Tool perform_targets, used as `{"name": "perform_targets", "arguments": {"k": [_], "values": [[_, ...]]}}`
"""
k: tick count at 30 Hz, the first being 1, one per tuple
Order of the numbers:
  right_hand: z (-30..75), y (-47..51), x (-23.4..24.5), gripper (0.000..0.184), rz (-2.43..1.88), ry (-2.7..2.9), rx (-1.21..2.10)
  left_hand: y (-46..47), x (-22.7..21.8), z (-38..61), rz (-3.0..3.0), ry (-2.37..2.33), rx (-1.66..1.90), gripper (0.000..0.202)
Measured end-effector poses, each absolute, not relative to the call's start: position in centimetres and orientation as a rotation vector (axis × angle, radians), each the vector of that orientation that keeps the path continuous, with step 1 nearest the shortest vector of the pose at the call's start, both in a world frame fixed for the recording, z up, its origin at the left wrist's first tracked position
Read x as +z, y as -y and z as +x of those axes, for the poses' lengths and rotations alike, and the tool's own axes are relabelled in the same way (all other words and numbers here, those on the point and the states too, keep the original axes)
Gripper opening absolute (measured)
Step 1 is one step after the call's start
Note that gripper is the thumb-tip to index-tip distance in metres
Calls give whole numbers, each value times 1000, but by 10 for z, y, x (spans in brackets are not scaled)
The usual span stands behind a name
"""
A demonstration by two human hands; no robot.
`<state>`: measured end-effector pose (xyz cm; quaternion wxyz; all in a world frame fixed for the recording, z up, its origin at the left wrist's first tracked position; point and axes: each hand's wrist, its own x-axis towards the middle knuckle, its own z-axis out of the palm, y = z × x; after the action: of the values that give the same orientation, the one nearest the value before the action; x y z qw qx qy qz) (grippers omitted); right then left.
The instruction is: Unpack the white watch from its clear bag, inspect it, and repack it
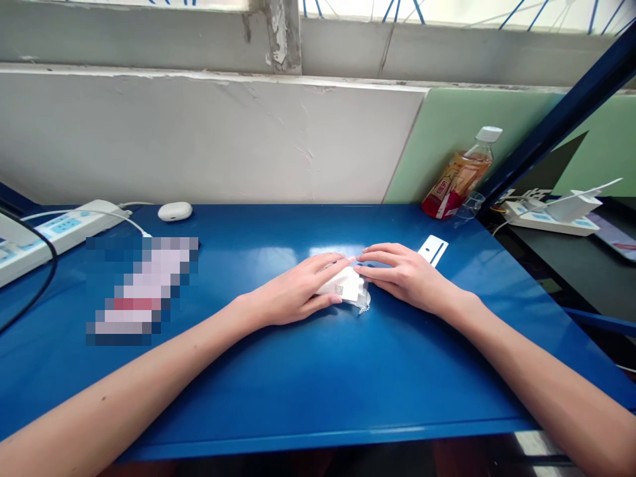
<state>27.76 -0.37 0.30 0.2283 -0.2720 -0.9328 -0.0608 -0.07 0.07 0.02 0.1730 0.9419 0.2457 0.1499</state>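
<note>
On the blue table (278, 391), between my hands, lies a small white packet (352, 286) with a grey printed square and clear crinkled plastic at its right and lower edge. My left hand (298, 288) grips its left side, thumb in front and fingers over the back. My right hand (405, 278) meets it from the right, fingers stretched and slightly apart, their tips at its upper right edge. The fingers hide part of the packet, so I cannot tell exactly what it is. Behind my right hand lies a white card (433, 250) with a dark slot.
At the left lie a white power strip (74, 225), a cable and a pixelated flat item (154, 285). A white earbud case (175, 211) sits near the wall. A tilted drink bottle (460, 175) leans at the back right by a blue post (561, 106). Another power strip (551, 217) lies beyond.
</note>
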Motion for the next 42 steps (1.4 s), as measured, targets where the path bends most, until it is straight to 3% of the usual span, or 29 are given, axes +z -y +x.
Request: {"name": "perform_targets", "arguments": {"k": [7,15,22,26,30,37,42], "values": [[288,-4,3,26,-792,2575,-226,-8,4,-6,2648,-1006,381,86],[290,-4,4,39,-936,2611,45,-21,8,-22,2602,-1019,269,101],[287,3,16,47,-994,2650,223,-18,3,-20,2655,-1041,334,93],[292,-3,9,38,-1004,2610,171,-19,2,-20,2685,-1032,324,89],[295,-10,1,44,-979,2575,83,-21,1,-21,2688,-1005,329,87],[295,-7,5,27,-842,2532,-20,-21,3,-21,2712,-994,273,84],[295,-3,15,25,-735,2491,-14,-19,3,-21,2675,-1030,320,72]]}}
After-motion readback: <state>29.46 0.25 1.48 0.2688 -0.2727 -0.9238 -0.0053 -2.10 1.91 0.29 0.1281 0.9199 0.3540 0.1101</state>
